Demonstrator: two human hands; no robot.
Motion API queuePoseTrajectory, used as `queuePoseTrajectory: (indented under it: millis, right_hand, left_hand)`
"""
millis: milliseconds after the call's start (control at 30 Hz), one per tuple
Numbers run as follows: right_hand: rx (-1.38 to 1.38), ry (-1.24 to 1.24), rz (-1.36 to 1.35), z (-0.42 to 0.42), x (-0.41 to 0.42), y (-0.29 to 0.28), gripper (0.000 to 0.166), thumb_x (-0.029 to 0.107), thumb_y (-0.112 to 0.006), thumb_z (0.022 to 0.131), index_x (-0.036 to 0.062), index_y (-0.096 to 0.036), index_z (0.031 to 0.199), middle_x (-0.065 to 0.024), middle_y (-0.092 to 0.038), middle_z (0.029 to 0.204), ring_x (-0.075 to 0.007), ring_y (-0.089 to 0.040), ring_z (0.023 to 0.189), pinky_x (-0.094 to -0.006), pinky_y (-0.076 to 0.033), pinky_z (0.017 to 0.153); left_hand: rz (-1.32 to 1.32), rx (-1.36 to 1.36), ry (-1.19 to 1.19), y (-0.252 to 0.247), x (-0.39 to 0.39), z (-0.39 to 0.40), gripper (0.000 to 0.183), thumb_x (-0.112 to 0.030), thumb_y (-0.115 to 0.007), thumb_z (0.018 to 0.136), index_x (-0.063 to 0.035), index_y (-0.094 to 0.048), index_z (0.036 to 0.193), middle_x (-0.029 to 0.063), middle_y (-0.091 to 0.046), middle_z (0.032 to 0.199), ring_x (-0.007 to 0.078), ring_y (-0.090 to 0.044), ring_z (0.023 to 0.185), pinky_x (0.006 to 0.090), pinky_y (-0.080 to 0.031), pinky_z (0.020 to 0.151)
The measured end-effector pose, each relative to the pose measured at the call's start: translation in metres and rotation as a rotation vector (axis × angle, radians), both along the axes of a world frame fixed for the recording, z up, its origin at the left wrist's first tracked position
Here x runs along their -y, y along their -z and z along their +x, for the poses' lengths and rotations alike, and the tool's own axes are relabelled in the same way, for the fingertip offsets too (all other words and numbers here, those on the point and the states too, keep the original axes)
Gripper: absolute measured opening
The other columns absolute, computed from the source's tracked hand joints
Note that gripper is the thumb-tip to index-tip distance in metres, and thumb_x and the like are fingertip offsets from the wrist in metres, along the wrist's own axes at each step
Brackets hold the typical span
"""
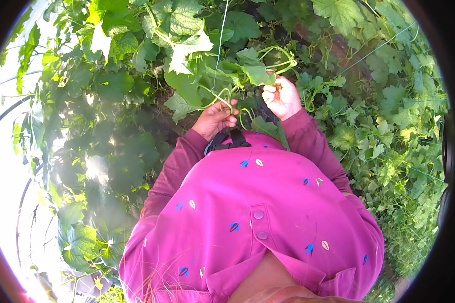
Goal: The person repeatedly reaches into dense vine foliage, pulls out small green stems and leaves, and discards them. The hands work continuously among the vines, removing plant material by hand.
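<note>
Cut or loose lengths of a climbing vine, with broad lobed leaves and curled tendrils, lie across the space between my two hands. My left hand (214,118) has its thumb and fingers around a thin green vine stem (223,100), just beyond my waist. Higher and to the right, my right hand (283,97) is closed with its fingertips pinched at the vine, beside a pale green leaf (258,74). Exactly what sits between those fingertips is too small to tell. A bent thick stem (288,65) loops above the right hand. One blue-white string (220,41) runs down towards the left hand.
Dense vine foliage (113,81) rises on the left, before bright light and dark curved hoops (8,110). More leafy vines (394,113) fill the right, crossed by a taut string (379,47). A black buckled strap (233,141) is at my waist.
</note>
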State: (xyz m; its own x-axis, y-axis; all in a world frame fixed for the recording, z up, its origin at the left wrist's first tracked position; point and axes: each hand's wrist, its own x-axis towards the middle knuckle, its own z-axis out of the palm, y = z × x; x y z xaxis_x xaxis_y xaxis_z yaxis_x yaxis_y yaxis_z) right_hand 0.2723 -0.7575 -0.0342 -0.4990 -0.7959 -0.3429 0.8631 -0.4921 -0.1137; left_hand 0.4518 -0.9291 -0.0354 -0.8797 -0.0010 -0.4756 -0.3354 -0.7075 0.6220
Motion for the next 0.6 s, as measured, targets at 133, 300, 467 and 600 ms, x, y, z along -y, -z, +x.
queuePoseTrajectory:
  millis: [133,300,467,600]
  right_hand:
    - [-0.004,0.035,0.055,0.003,-0.002,0.009,0.012,0.012,-0.043,0.089,0.0066,-0.053,0.091,-0.0033,-0.055,0.075,-0.0104,-0.045,0.052,-0.0238,-0.037,0.047]
    - [-0.168,-0.081,0.269,0.013,0.0,0.014,0.01,0.005,-0.05,0.085,0.0026,-0.052,0.094,-0.0085,-0.057,0.084,-0.0145,-0.051,0.061,-0.0267,-0.042,0.053]
    - [-0.206,-0.131,0.289,0.023,0.012,-0.002,0.018,0.001,-0.047,0.087,0.0057,-0.052,0.104,-0.0093,-0.059,0.096,-0.0199,-0.06,0.078,-0.0332,-0.052,0.068]
    - [-0.493,0.001,0.384,0.01,0.028,-0.01,0.023,-0.002,-0.042,0.087,0.0068,-0.052,0.107,-0.0085,-0.06,0.097,-0.019,-0.061,0.079,-0.0322,-0.053,0.067]
  left_hand:
    - [-0.012,0.046,0.015,0.0,0.001,0.0,0.033,-0.007,-0.052,0.09,-0.0006,-0.047,0.122,0.0074,-0.06,0.093,0.0122,-0.061,0.07,0.023,-0.053,0.065]
    - [-0.09,0.095,0.067,-0.006,-0.002,-0.003,0.037,-0.001,-0.049,0.087,-0.0031,-0.047,0.124,0.0049,-0.059,0.092,0.0103,-0.057,0.069,0.0229,-0.05,0.064]
    - [-0.142,0.052,0.135,-0.002,-0.003,-0.004,0.041,0.003,-0.048,0.083,-0.002,-0.045,0.124,0.0075,-0.058,0.098,0.0106,-0.059,0.068,0.023,-0.051,0.06]
    - [-0.296,0.076,-0.1,-0.013,-0.013,-0.001,0.05,0.005,-0.051,0.08,-0.0004,-0.036,0.128,0.011,-0.054,0.107,0.0116,-0.06,0.07,0.0243,-0.052,0.061]
